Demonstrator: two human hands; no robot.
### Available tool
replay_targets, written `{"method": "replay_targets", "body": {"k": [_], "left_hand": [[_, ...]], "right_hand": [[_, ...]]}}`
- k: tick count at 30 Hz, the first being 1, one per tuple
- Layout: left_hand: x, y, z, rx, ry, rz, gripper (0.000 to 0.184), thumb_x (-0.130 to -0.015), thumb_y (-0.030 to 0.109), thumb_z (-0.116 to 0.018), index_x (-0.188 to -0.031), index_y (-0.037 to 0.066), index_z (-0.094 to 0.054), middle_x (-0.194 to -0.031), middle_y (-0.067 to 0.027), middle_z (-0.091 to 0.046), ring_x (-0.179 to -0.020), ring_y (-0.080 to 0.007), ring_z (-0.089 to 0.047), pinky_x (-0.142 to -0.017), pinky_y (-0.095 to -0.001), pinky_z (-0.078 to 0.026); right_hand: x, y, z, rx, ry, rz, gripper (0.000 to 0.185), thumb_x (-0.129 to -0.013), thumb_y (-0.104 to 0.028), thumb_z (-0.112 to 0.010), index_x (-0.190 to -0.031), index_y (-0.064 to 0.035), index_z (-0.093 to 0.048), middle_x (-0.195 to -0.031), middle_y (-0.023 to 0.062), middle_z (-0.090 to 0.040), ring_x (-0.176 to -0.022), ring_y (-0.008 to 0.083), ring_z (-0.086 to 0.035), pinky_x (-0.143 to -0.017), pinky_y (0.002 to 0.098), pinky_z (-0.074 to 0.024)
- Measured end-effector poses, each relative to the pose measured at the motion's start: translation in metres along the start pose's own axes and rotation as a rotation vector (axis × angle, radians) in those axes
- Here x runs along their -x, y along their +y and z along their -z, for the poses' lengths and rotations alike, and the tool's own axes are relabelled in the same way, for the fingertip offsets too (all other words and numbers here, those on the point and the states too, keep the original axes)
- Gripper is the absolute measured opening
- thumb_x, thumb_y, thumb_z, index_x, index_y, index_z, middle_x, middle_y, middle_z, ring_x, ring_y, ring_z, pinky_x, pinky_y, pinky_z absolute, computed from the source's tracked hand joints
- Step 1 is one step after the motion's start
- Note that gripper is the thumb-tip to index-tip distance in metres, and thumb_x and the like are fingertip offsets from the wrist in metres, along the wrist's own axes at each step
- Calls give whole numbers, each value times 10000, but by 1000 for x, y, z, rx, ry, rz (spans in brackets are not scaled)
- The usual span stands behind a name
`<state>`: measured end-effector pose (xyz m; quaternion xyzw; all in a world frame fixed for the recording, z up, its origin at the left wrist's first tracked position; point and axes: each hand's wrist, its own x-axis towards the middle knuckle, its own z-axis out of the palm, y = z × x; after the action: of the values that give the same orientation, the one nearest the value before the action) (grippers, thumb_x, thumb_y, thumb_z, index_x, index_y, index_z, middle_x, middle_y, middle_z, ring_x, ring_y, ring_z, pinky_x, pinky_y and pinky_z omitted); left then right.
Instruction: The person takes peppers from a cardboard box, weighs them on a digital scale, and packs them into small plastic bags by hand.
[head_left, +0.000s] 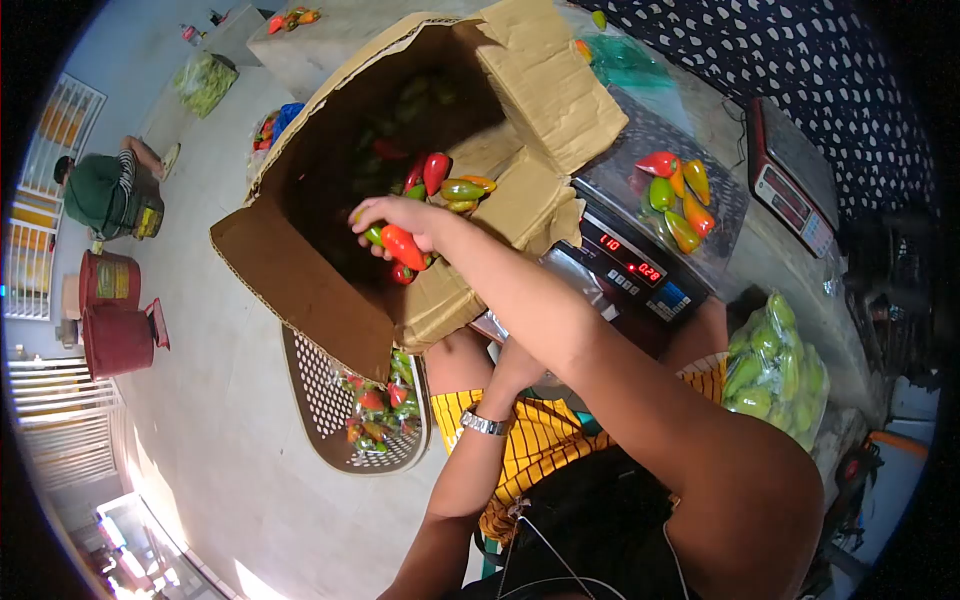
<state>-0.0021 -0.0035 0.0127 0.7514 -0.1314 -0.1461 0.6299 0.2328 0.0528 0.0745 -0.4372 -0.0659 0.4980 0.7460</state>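
Note:
My right hand (398,226) reaches into the open cardboard box (555,90), its fingers closed round a red-orange pepper (402,246) and a green one (374,234). More red, green and yellow peppers (462,189) lie beside it in the box. My left hand (524,364), below a silver wristwatch, is under my right forearm near clear plastic; its fingers are hidden. Right of the box, several mixed peppers (661,194) rest on clear plastic over a digital scale (628,262) with lit red digits.
A perforated basket (322,410) with bagged peppers stands below the box. At right are a second scale (790,190) and a bag of green vegetables (775,375). Red tubs (115,335) and a crouching person (105,195) are at far left.

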Motion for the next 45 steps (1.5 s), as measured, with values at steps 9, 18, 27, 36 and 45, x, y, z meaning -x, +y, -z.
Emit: {"method": "replay_targets", "body": {"k": [9,18,27,36,45], "left_hand": [[1,-26,-8,-60,37,-77,474,-910,262,-726,-1283,-16,-635,-1313,-229,-666,-1258,-350,-618,-1054,-414,-476],[1,-7,-3,-14,41,30,421,-877,251,-757,-1192,-18,-684,-1144,-238,-728,-1088,-362,-707,-910,-395,-548],[3,-38,-11,-92,9,280,248,-886,161,-726,-1110,54,-714,-672,-110,-630,-594,-182,-592,-591,-353,-474],[-1,-35,-10,-79,14,261,250,-878,110,-709,-1121,50,-719,-633,0,-507,-574,-99,-460,-545,-299,-400],[-4,-20,-10,-137,32,233,246,-889,80,-650,-1120,37,-721,-673,-3,-550,-618,-95,-488,-581,-288,-424]], "right_hand": [[-8,-13,-2,1515,1073,385,383,-931,-358,-626,-1227,-116,-637,-1182,204,-681,-1247,379,-554,-1089,531,-341],[-9,-17,48,1172,1099,223,508,-828,-136,-743,-1261,-38,-497,-1195,263,-621,-1258,456,-536,-1039,500,-474],[164,-41,11,86,618,823,261,-957,-273,-703,-1109,-62,-680,-968,35,-676,-805,147,-642,-726,302,-524],[444,71,91,510,1354,698,432,-1017,-390,-661,-1240,-32,-567,-903,20,-660,-776,88,-614,-662,241,-487],[474,15,156,295,1294,459,406,-908,-333,-749,-1155,-25,-655,-978,53,-690,-804,141,-662,-705,283,-560]]}}
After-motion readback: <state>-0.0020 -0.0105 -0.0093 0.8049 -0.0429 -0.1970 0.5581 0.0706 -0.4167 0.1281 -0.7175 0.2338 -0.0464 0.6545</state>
